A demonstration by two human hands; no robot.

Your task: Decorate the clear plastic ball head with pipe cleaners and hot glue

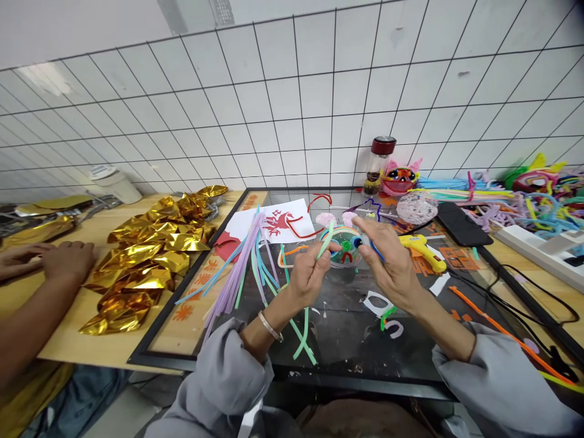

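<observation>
A small round craft face (345, 248) wound from coloured pipe cleaners, with a green dot and a dark blue dot on its front, sits raised above the dark glass work mat (337, 316) between two hands at a crowded craft table; the left hand (309, 275) pinches a pale green pipe cleaner (325, 241) between thumb and forefinger, its other fingers curled shut, while the right hand (387, 260) grips the face's right edge with fingertips and holds a blue pipe cleaner (376, 249) against it. The green stem's loose tail trails down over the mat and could, by the look of it, snag on the fan of lilac and teal stems (246, 267) lying just to the left, tugging the piece out of a light grip. A yellow glue gun (422, 249) rests near the right hand with its cord running off the mat; if it is hot, a sleeve or wrist brushing it risks a burn, and a caught cord could drag it. Paper scraps (382, 304) lie beneath the hands, easily swept off. Farther out, a red-capped jar (379, 159) stands by the tiled wall, and a co-worker's hands (43, 260) rest beside gold foil (150, 255) on the neighbouring wooden table
</observation>
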